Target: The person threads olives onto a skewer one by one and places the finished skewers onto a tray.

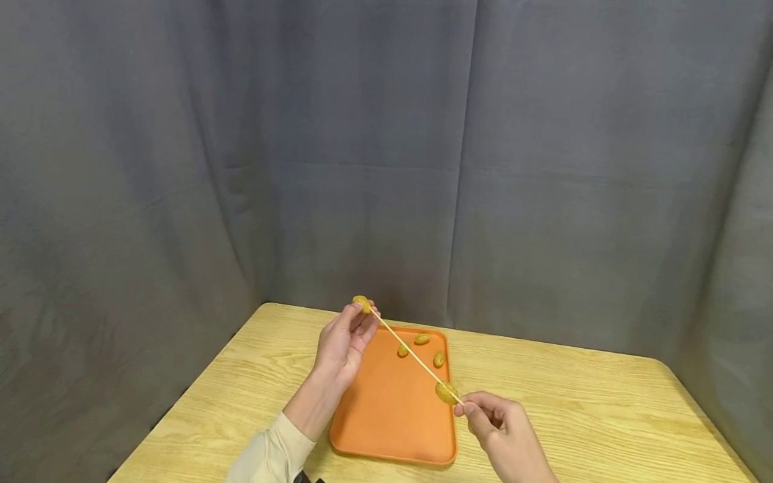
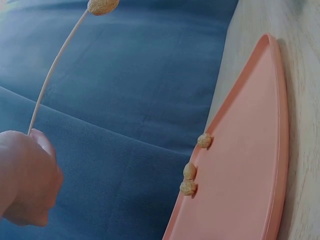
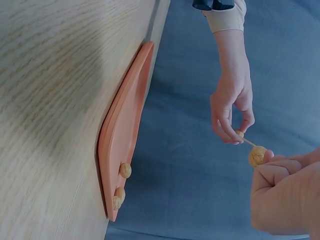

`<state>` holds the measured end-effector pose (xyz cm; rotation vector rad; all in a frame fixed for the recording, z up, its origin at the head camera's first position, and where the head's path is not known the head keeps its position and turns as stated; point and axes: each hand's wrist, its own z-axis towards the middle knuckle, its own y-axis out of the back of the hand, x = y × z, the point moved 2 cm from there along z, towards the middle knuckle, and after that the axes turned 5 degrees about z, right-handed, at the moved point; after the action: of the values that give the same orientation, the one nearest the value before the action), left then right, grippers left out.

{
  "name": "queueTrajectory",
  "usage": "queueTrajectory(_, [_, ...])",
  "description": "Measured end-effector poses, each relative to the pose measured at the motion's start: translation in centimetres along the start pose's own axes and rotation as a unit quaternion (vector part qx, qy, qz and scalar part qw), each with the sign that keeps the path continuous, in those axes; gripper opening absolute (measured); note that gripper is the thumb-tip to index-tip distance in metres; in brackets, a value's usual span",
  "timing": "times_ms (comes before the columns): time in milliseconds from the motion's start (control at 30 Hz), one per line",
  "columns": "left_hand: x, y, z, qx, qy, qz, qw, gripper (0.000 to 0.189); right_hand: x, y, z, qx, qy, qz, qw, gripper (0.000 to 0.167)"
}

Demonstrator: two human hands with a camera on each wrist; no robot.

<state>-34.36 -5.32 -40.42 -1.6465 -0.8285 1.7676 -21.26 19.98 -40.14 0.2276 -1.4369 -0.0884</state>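
My left hand (image 1: pixel 343 341) pinches the ten-o'clock peanut-like piece (image 1: pixel 361 303), right hand (image 1: pixel 506 428) the skewer (image 1: pixel 417 356) toward four; overpushing may snap it.

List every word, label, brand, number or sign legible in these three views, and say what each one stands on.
None: no readable text in any view.
The peanuts, thin stick, orange tray, wooden table, curtain and pale sleeve show no lettering.
The black object by the sleeve is cut off by the frame; no marking can be made out on the part that shows.
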Motion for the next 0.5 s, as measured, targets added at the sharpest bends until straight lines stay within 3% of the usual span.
queueTrajectory(500, [0.10, 0.02, -0.36, -0.007, 0.000, 0.020, 0.9998, 0.006, -0.30, -0.04, -0.09, -0.007, -0.004, 0.004, 1.0000, 0.018])
